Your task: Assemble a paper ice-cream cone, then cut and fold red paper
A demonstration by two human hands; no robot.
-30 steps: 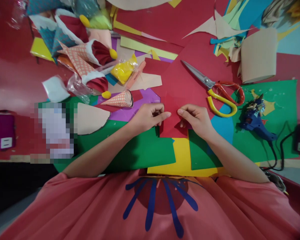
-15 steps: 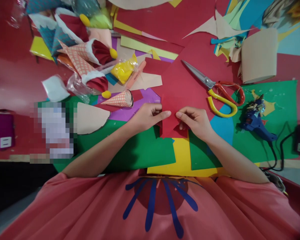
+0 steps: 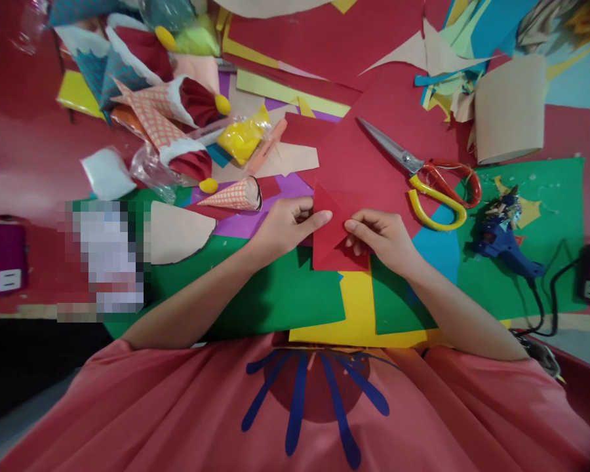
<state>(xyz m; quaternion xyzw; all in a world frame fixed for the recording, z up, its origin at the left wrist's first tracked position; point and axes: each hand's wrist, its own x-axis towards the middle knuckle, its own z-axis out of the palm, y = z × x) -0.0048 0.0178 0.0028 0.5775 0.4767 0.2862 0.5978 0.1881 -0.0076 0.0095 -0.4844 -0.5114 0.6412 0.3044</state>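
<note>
A small folded red paper is between my two hands, with diagonal creases or edges meeting near its middle. My left hand pinches its left side, thumb on top and fingers partly beneath. On the right side, my right hand grips the paper between thumb and curled fingers. Large scissors with one red and one yellow handle lie beyond my right hand. A small checked paper cone rests beyond my left hand.
Green sheets and a yellow sheet lie nearest my body. A blue glue gun with a cord is at right, below a beige paper roll. Finished-looking cones and a yellow packet are at upper left.
The left part of the red paper has opened flatter, showing a diagonal edge from its upper left corner. My left thumb has shifted slightly left; my right hand has barely moved.
</note>
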